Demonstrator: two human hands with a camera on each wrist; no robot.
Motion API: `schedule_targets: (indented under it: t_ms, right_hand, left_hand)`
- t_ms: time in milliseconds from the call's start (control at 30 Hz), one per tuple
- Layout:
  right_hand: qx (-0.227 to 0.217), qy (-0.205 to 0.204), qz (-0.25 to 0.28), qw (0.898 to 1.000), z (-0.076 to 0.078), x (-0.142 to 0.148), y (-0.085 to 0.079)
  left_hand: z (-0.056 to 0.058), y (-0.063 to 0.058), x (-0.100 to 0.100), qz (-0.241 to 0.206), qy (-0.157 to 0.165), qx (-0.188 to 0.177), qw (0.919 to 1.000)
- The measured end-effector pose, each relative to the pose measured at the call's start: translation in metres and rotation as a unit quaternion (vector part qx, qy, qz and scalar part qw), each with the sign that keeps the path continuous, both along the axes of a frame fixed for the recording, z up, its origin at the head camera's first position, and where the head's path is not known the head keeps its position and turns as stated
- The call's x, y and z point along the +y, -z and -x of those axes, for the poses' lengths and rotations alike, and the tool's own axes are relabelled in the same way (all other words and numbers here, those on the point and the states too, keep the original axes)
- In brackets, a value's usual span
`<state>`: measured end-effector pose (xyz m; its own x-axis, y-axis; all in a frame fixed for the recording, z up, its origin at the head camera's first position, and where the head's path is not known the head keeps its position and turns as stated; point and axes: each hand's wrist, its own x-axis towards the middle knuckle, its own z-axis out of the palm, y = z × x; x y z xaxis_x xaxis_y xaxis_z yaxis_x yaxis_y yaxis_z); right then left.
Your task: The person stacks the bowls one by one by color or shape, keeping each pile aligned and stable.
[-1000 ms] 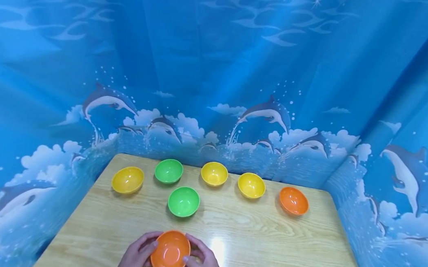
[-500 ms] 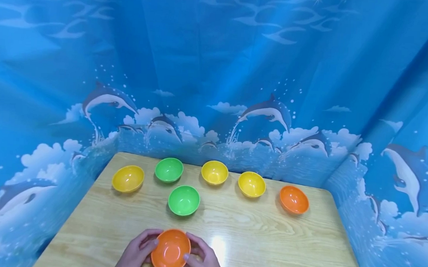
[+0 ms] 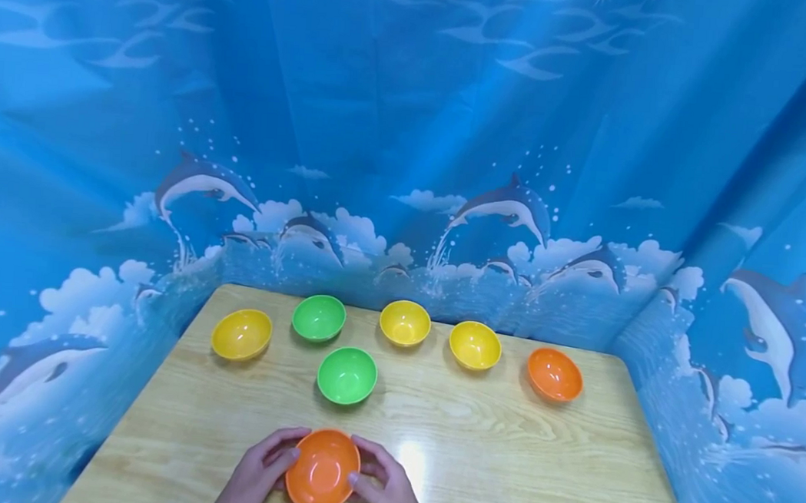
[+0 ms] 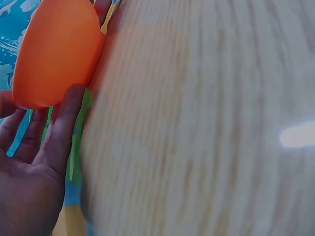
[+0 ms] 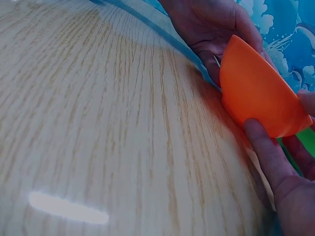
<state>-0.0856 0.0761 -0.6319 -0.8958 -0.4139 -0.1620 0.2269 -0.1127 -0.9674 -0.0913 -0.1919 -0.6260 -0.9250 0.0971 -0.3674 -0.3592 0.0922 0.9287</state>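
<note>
Near the front of the table, an orange bowl (image 3: 323, 471) is held between both hands, its hollow facing up toward the head camera. My left hand (image 3: 258, 470) grips its left side, with the thumb at the rim; in the left wrist view the fingers (image 4: 71, 115) reach the outside of the bowl (image 4: 56, 54). On the opposite side my right hand (image 3: 389, 485) grips it the same way. The right wrist view has the bowl (image 5: 258, 91) tilted, close to the table top; whether its base touches the wood is hard to tell.
Beyond the hands stand two green bowls (image 3: 347, 376) (image 3: 319, 318), a yellow bowl (image 3: 242, 335) at the left, two more yellow bowls (image 3: 405, 323) (image 3: 475, 345) and another orange bowl (image 3: 555, 375) at the right. A blue dolphin-print curtain (image 3: 410, 129) surrounds the wooden table (image 3: 501, 457).
Hardly anything differs: the whole scene sits slightly higher in the head view. Both hands keep their hold on the orange bowl.
</note>
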Motion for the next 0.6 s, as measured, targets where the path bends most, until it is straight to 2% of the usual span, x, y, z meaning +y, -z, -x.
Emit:
schedule_targets:
  t_ms: [200, 600]
  right_hand:
    - [0.001, -0.002, 0.01, 1.0, 0.0, 0.0013, 0.001]
    - [-0.003, 0.002, 0.008, 1.0, 0.0003, 0.0023, -0.0008]
  left_hand:
    - [0.0002, -0.0014, 0.0021, -0.009, -0.005, 0.013, 0.9999]
    - [0.0045, 0.0031, 0.0052, 0.017, -0.024, 0.028, 0.9992]
